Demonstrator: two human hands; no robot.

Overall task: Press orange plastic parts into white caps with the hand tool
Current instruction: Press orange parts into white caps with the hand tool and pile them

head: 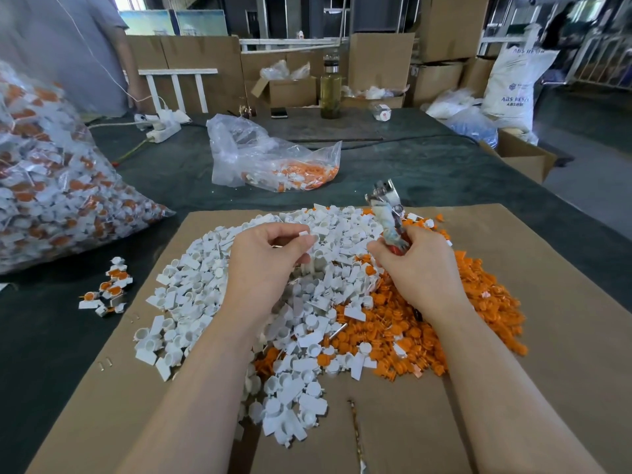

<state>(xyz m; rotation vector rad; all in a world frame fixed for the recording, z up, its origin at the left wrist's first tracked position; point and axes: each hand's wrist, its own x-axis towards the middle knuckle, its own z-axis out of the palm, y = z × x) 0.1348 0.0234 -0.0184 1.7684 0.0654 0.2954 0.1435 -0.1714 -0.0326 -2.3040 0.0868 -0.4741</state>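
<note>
- Brown cardboard sheet (564, 336) lies nearest, spread on the counter (427, 169) and carrying both loose heaps.
- White caps (191, 302) are heaped on the sheet's left and centre; orange plastic parts (478, 302) are piled to the right, and the two heaps mingle where they meet.
- Left hand (266, 265) is over the white heap, fingers (301, 246) curled, thumb and forefinger pinching one small white cap (303, 233) by its flat tab.
- Right hand (417, 265) is closed round the handles of the hand tool (386, 208); the metal head points up and away, clear of both heaps. Whether it holds an orange part as well, cannot tell.
- Handling, as a judgement: both pieces look light, rigid and smooth, easy to flick away. Best pinched at the tab or rim, leaving the cup mouth open. The thin stems on the orange parts may bend if pressed crooked.
- Left of the sheet, a small cluster of assembled pieces (107, 290) lies on the dark counter cover.
- Further left, a big clear bag (51, 186) is full of white-and-orange pieces; mid-counter, a slack plastic bag (273, 162) holds orange parts.
- Far end: power strip (164, 126), glass bottle (331, 92), cardboard boxes (381, 59), white sack (513, 87).
</note>
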